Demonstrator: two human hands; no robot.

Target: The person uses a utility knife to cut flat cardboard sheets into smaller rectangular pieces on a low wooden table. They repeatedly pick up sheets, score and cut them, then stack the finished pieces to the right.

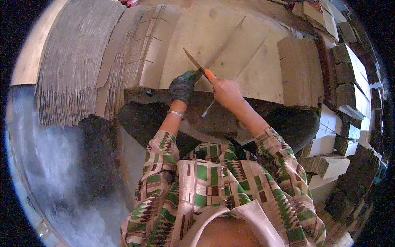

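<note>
My right hand (228, 94) is bare and closed around a knife by an orange part, likely its handle. The knife's dark narrow blade (191, 57) points away and to the left, above a wooden board (181, 49). Close beside it, my left hand (182, 89) wears a dark glove and is closed on a dark piece near the knife's base. What that piece is, I cannot make out. A long thin strip (230, 37) runs from there to the far right; blade or shadow, I cannot tell. Below my right hand shows the grey end of a thin rod (206, 111).
Stacks of cardboard sheets (78, 61) stand on edge at the left. Slotted cardboard pieces (150, 53) lean beside them, and another cardboard stack (301, 70) borders the board's right. More stacks (352, 82) line the far right. My bent legs (140, 121) flank the board's near edge.
</note>
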